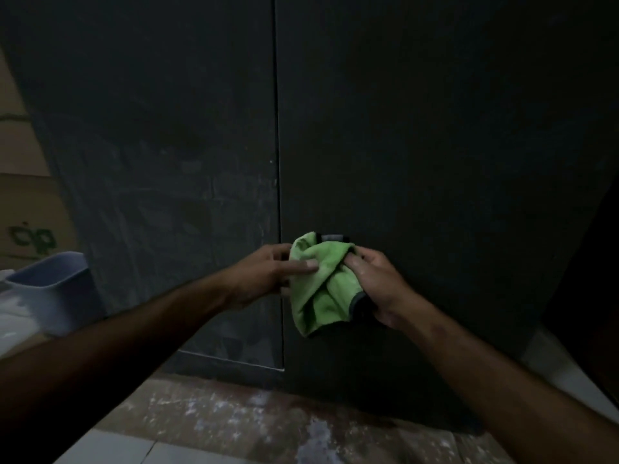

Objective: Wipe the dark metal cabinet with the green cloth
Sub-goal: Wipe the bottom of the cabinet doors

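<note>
The dark metal cabinet (418, 145) fills most of the view, with a vertical seam between its two doors left of centre. Its left door carries pale smears and scuffs low down. A crumpled green cloth (318, 289) hangs in front of the lower right door, beside the seam. My left hand (268, 272) grips the cloth's left side, thumb lying across it. My right hand (375, 279) clutches the cloth's right side and dark-edged corner. A small grey handle shows just above the cloth, partly hidden by it.
A pale blue plastic bin (57, 289) stands at the left on the floor. Behind it a cardboard box (30, 212) with green print leans by the cabinet. The floor (251, 416) below is dusty reddish-brown with white tiles at the edges.
</note>
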The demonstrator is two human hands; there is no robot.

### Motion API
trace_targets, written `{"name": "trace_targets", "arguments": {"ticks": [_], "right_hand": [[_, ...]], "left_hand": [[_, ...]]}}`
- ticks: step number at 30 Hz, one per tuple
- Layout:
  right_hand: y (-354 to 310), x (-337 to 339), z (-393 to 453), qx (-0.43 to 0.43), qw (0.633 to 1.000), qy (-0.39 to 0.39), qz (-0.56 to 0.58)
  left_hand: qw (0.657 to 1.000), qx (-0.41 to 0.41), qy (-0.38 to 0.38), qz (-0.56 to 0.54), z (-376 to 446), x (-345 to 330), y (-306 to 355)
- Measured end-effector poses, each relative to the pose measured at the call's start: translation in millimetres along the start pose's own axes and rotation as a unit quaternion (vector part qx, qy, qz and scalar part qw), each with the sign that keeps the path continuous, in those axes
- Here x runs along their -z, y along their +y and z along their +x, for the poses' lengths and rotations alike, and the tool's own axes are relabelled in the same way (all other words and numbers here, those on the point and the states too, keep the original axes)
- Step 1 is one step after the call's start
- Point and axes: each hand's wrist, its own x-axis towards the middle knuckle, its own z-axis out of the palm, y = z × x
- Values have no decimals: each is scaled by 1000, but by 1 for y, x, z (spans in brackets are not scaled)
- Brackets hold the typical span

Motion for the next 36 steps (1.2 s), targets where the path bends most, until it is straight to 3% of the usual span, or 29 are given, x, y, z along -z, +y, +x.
{"name": "trace_targets", "arguments": {"ticks": [6, 9, 11, 14, 18, 22, 28, 32, 36], "right_hand": [[-15, -5, 1, -13, 997, -54, -49], [-25, -10, 3, -78, 987, -134, 32], [-27, -18, 3, -93, 983, -153, 33], [-20, -31, 5, -34, 993, -103, -49], [-13, -30, 9, 5, 996, -52, -75], [-14, -22, 12, 31, 992, -69, -97], [-8, -24, 18, 70, 990, -41, -113], [-4, -12, 18, 59, 985, 15, -159], [3, -11, 7, 6, 985, -13, -170]], "left_hand": [[994, 34, 104, 12, -14, 24, 6], [986, 67, 142, -55, -18, 23, 8], [978, 97, 127, -134, -20, 17, 8], [985, 91, 35, -140, -23, 11, 8], [995, 61, 79, 29, -24, 18, 11], [986, 52, 76, 137, -28, 24, 10], [995, 97, -8, 9, -29, 13, 6], [996, 85, 7, -16, -29, 16, 9], [996, 74, 43, -34, -30, 23, 19]]}}
